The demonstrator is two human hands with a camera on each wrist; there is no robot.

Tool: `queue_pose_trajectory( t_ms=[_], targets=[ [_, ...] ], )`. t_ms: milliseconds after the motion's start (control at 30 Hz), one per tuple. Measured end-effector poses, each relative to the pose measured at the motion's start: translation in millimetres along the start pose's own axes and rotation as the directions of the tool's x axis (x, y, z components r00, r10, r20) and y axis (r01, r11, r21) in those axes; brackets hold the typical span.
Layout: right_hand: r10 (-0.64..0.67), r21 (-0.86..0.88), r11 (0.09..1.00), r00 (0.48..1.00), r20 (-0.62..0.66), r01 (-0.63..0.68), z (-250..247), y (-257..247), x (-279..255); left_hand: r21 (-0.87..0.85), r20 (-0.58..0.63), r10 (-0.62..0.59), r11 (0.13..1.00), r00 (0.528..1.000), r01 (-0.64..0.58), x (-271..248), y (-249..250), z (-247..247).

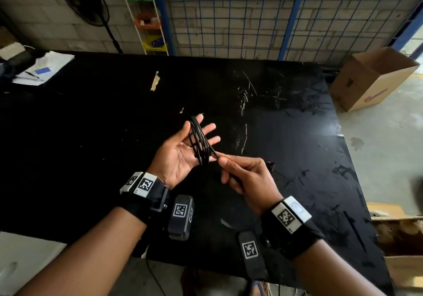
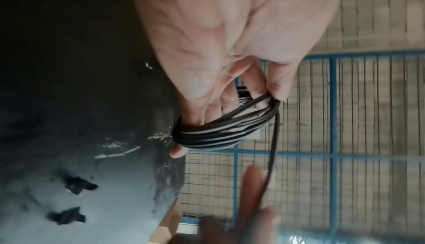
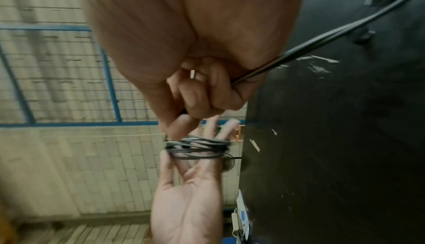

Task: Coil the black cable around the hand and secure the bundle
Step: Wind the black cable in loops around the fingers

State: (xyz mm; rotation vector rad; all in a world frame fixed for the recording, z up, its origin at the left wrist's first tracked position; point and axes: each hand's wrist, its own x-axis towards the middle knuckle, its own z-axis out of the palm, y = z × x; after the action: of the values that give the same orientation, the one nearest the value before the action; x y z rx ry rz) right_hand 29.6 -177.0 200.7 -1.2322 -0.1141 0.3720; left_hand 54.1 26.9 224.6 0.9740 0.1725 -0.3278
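Observation:
My left hand (image 1: 180, 155) is held palm up above the black table (image 1: 114, 124), fingers straight and spread. The black cable (image 1: 199, 143) is wound in several loops around those fingers. My right hand (image 1: 248, 179) sits just right of the coil and pinches the cable's free strand (image 1: 216, 155) between thumb and fingers. In the left wrist view the coil (image 2: 218, 135) circles the fingers and one strand (image 2: 273, 148) runs down to a blurred right finger (image 2: 253, 189). In the right wrist view the cable's tail (image 3: 322, 42) leaves the curled right hand (image 3: 202, 95) toward the table.
An open cardboard box (image 1: 370, 78) stands on the floor off the table's right far corner. Papers (image 1: 43, 66) lie at the far left. A tape scrap (image 1: 155, 81) sits mid-table. A blue wire-mesh fence (image 1: 251, 16) and a shelf rack (image 1: 148, 21) stand behind.

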Motion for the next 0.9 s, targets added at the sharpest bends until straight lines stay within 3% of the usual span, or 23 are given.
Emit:
queue_pose_trajectory(
  t_ms=[100,267,533,667,733,833,900],
  targets=[
    [0.052,0.101,0.994,0.999,0.007,-0.052,-5,13,-4,-0.115,0.027,0.075,0.991,0.997,-0.072,4,10,3],
    [0.111,0.113,0.988,0.994,-0.005,-0.109,-18,32,-8,-0.277,0.143,0.158,0.954,0.977,-0.114,2,34,2],
    [0.155,-0.015,0.988,0.986,-0.055,-0.156,-32,32,4,-0.325,0.5,0.079,0.94,0.863,0.102,-19,36,19],
    [0.143,0.066,0.988,0.986,-0.08,-0.138,-39,16,19,-0.123,0.58,-0.049,0.981,0.813,0.147,-33,28,26],
    [0.115,0.02,0.993,0.992,-0.045,-0.114,-42,0,27,0.04,0.575,-0.16,0.985,0.802,0.167,-39,21,24],
    [0.044,-0.278,0.96,0.999,0.022,-0.036,-41,-27,34,0.324,0.459,-0.284,0.936,0.842,0.139,-43,17,19],
    [0.011,-0.514,0.858,0.998,0.064,0.023,-37,-44,36,0.495,0.371,-0.323,0.862,0.871,0.109,-42,15,18]
  ],
)
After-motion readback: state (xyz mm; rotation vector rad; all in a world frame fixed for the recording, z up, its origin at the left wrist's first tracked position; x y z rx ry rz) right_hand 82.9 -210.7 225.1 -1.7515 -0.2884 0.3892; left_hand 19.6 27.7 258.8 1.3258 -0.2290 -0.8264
